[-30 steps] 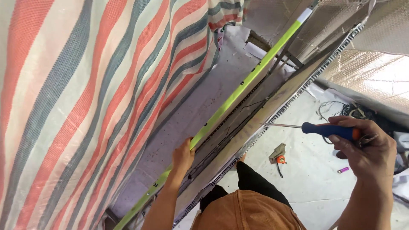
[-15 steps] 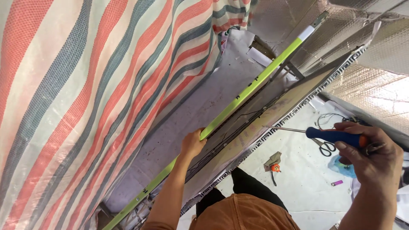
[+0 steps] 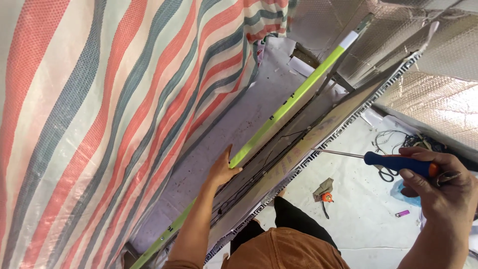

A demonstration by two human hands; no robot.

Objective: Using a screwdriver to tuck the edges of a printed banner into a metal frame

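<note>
Striped tarpaulin (image 3: 99,114), in red, white and grey-blue bands, fills the left half of the frame and hangs beside my work. Silver bubble-foil sheeting (image 3: 428,94) covers the upper right. Between them, running on a diagonal from lower left to upper right, lies the long flat panel (image 3: 279,159) I am working on, its lower edge trimmed with a black-and-white patterned border (image 3: 348,119). Along its upper edge runs a yellow-green strip (image 3: 294,102), white near its top end.

My left hand (image 3: 223,172), at centre frame, presses against the panel where the strip passes; its fingers lie flat and closed together, steadying rather than gripping anything. My right hand (image 3: 438,184), at the right edge, has its fingers wrapped around the blue-and-orange handle of a screwdriver (image 3: 393,160), whose thin shaft points left, the tip just at the bordered edge of the panel.

As I judge it, the work is midway: the strip sits along the frame, the tool is at the edge, yet I cannot tell which fasteners are done.

On the pale floor (image 3: 358,214) below lie a tangle of wires (image 3: 398,139), a small pliers-like tool (image 3: 324,192) and a purple lighter (image 3: 402,213).
</note>
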